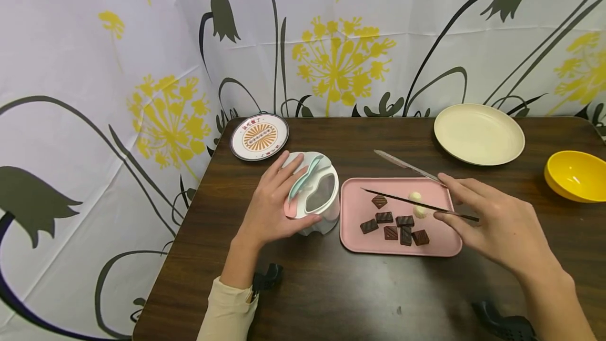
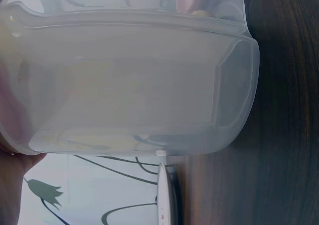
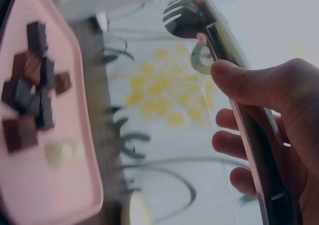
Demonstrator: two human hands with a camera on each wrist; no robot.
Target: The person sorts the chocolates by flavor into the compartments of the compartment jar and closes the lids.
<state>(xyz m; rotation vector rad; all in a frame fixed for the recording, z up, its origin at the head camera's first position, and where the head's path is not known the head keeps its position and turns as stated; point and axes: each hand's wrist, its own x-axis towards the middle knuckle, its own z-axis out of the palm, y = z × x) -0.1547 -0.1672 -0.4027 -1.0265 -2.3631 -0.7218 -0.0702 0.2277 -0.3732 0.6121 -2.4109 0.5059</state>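
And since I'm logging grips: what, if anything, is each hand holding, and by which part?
The right hand holds the tongs by their arms, between thumb and fingers; the left hand grips the lidded container at its top.

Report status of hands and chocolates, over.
Left hand on white lidded plastic container. Right hand holds empty silver metal tongs. Dark-brown chocolates on pink rectangular tray; no obstruction visible.

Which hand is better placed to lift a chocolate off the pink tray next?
Right, I'd say: the right hand holds metal tongs, their arms apart above the pink tray of chocolates. The left hand is on the white container beside the tray.
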